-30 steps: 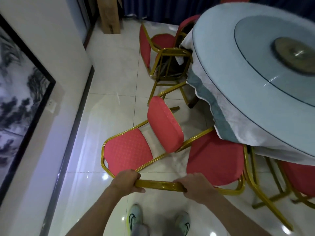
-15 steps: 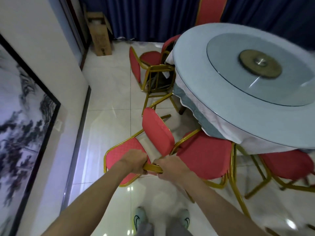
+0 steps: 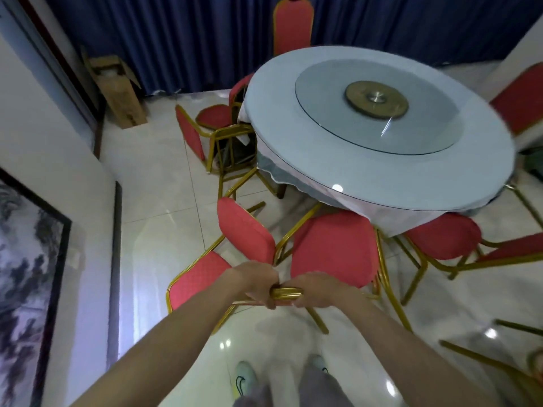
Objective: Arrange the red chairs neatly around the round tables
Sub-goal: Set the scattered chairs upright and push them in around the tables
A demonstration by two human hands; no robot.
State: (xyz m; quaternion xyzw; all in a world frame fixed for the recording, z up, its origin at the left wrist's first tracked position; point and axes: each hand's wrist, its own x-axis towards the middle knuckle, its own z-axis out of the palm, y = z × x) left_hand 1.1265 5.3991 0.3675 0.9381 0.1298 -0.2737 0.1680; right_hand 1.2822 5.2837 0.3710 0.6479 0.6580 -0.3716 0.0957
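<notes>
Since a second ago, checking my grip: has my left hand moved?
Yes. The left hand has moved right, away from the floor seam, along the gold rail, almost to the right hand.

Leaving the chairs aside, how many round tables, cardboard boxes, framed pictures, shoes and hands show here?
Round table: 1
Cardboard box: 1
Framed picture: 1
Shoes: 2
Hands: 2, the left hand and right hand, both holding a gold chair frame
Total: 7
</notes>
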